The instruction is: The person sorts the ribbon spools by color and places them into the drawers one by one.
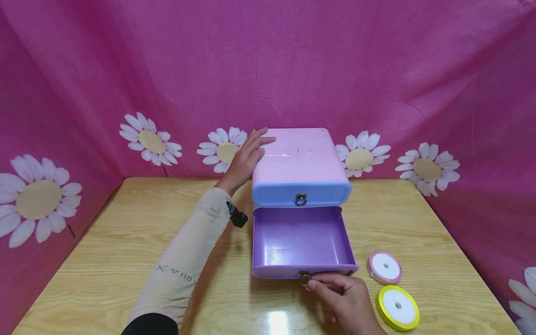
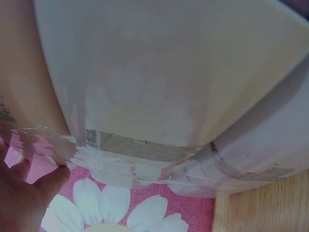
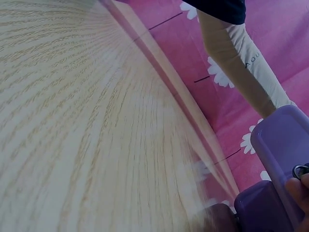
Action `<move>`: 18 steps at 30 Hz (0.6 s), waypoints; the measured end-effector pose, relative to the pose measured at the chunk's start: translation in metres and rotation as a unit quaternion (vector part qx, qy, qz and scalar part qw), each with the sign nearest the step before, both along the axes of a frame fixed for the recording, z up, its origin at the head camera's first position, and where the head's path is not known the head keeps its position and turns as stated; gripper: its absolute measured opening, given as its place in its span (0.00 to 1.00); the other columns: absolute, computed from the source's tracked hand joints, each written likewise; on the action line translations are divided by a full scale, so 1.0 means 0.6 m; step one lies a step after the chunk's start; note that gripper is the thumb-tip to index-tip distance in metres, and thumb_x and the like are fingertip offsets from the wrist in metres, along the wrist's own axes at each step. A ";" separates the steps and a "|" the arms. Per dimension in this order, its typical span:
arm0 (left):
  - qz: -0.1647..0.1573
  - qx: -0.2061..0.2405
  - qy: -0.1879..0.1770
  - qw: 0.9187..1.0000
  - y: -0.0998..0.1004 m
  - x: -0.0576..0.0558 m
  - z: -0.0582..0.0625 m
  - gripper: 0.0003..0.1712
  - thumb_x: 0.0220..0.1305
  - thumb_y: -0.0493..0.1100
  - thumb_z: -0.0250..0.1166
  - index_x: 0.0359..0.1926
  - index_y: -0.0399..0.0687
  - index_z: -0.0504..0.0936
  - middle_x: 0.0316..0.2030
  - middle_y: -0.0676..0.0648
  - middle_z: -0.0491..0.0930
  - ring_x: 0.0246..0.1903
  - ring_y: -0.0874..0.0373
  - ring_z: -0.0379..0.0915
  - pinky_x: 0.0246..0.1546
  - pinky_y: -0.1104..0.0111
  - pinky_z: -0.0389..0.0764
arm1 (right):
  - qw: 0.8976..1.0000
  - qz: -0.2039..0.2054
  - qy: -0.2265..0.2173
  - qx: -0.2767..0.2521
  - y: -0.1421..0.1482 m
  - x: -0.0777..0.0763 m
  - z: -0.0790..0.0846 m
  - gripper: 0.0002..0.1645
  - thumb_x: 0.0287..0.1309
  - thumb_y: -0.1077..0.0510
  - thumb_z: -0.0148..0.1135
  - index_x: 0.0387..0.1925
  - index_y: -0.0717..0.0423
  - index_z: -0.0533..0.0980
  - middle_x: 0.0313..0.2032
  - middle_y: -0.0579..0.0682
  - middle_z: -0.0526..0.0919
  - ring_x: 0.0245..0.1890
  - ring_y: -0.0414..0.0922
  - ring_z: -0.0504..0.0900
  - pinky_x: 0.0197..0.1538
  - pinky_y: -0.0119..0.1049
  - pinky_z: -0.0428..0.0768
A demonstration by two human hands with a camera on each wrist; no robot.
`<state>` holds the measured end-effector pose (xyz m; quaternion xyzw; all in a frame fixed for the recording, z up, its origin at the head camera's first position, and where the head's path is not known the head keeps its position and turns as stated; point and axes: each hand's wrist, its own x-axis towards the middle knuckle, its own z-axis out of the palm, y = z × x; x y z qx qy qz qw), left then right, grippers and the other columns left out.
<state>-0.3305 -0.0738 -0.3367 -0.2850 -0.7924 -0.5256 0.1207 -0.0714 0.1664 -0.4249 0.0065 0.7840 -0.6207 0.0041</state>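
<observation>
A small two-drawer box [image 1: 299, 156] with a pink top stands on the table. Its upper blue drawer [image 1: 276, 194] is closed. The lower purple drawer [image 1: 293, 237] is pulled out, and nothing lies in it. My left hand [image 1: 247, 158] rests on the box's top left edge, fingers extended over the pink surface. In the left wrist view its fingers [image 2: 53, 183] touch the box's side, where clear tape shows. My right hand [image 1: 345, 295] pinches the ring pull [image 1: 304, 279] on the purple drawer's front. The right wrist view catches only its fingertips beside the ring.
Two ribbon rolls lie right of the drawer: a pink-edged one [image 1: 384, 267] and a yellow one [image 1: 398, 308]. The wooden table [image 1: 138, 242] meets a pink cloth [image 1: 293, 60] with daisies at the back and sides. A black clip-like piece [image 1: 237, 216] sits at my left wrist.
</observation>
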 end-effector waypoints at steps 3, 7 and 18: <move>-0.001 0.001 0.002 1.000 0.002 0.000 0.001 0.23 0.71 0.44 0.45 0.63 0.55 0.75 0.72 0.58 0.56 0.75 0.54 0.33 0.72 0.54 0.35 | 1.000 0.002 0.003 -0.001 0.001 0.001 -0.002 0.09 0.52 0.59 0.71 0.34 0.59 0.85 0.28 0.49 0.87 0.07 0.36 0.68 0.09 0.33 0.69; -0.002 0.000 0.001 1.000 0.002 0.000 0.000 0.23 0.71 0.44 0.46 0.62 0.55 0.75 0.72 0.58 0.56 0.75 0.54 0.33 0.72 0.55 0.35 | 1.000 0.010 0.002 -0.012 0.002 0.002 -0.009 0.10 0.52 0.60 0.70 0.35 0.62 0.84 0.28 0.50 0.88 0.07 0.35 0.68 0.09 0.33 0.69; -0.003 -0.005 0.001 1.000 -0.002 0.000 0.000 0.22 0.72 0.45 0.45 0.63 0.57 0.75 0.72 0.60 0.55 0.75 0.56 0.32 0.72 0.54 0.35 | 0.999 0.012 -0.024 -0.023 0.003 0.000 -0.014 0.12 0.52 0.58 0.71 0.36 0.63 0.83 0.29 0.53 0.88 0.06 0.36 0.67 0.10 0.32 0.69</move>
